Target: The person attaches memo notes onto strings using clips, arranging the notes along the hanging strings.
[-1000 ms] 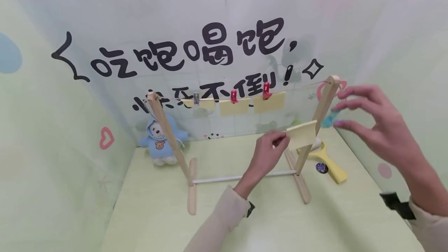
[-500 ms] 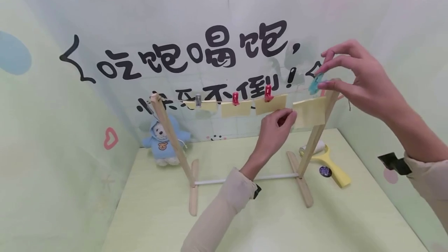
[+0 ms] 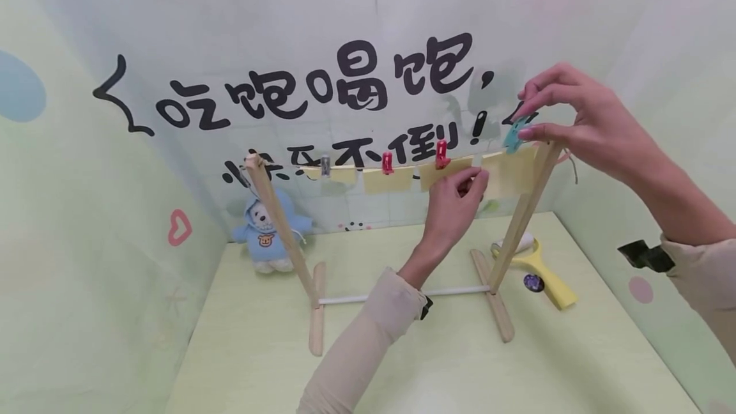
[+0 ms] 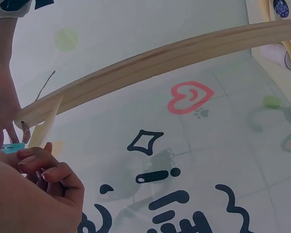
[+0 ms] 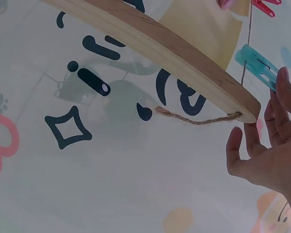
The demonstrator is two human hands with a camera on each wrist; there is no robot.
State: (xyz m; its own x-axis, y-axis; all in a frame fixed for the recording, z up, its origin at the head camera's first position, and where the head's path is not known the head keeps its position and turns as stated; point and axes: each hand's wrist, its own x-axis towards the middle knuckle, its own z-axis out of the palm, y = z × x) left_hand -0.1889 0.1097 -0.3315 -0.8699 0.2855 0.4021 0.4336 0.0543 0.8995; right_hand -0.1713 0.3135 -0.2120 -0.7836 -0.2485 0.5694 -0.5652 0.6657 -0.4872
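In the head view my left hand pinches the left edge of a pale yellow paper, held up at the string near the right post. Between thumb and fingers of my right hand is a light-blue clothespin, tilted at the paper's top edge. The right wrist view has the clothespin's end over the string; whether it bites the paper I cannot tell. Two red clothespins and a grey clothespin fasten other yellow papers to the string.
A wooden frame with a left post and right post stands on the pale table, joined low down by a white rod. Behind the left post sits a blue-hooded plush toy. A yellow-handled roller lies right, beside a dark round disc.
My left hand has raised the paper to the string. My right hand has carried the blue clothespin up, left, then slightly down onto the paper's top edge.
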